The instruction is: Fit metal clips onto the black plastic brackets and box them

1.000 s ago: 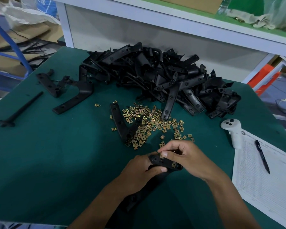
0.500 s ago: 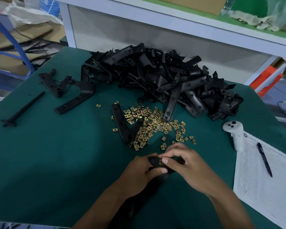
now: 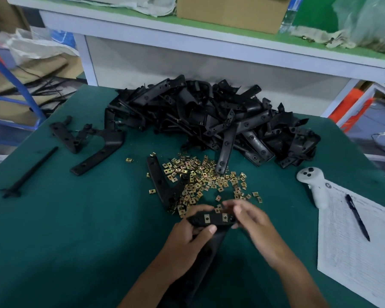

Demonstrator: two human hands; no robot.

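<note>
**Two clips seated on the bracket end, hands at either side**

The bracket [image 3: 211, 220] is held just above the green worktop [image 3: 76, 230], near the person. Its short upper end lies roughly left to right between the two hands, and its long arm runs down and toward the body, so the whole part bends like an L. Two brass-coloured metal clips [image 3: 207, 218] sit side by side on that upper end, facing the camera.

The left hand [image 3: 187, 238] grips the bracket from below and from the left, thumb pressed across the front edge and fingers curled behind. The right hand [image 3: 249, 218] comes in from the right; its fingers are bent around the bracket's right tip, close to the nearer clip, though motion blur hides exactly how they pinch.

The pile of loose clips [image 3: 200, 178] lies directly ahead of the hands, just beyond the fingertips and slightly left; the right hand looks the nearer of the two and the freer to reach for one. A spare bracket [image 3: 160, 183] lies along the pile's left edge, and the heap of unfitted brackets [image 3: 209, 116] sits farther back.

Judging by the seated clips, this end looks done. No open box for finished parts shows on the worktop.
</note>
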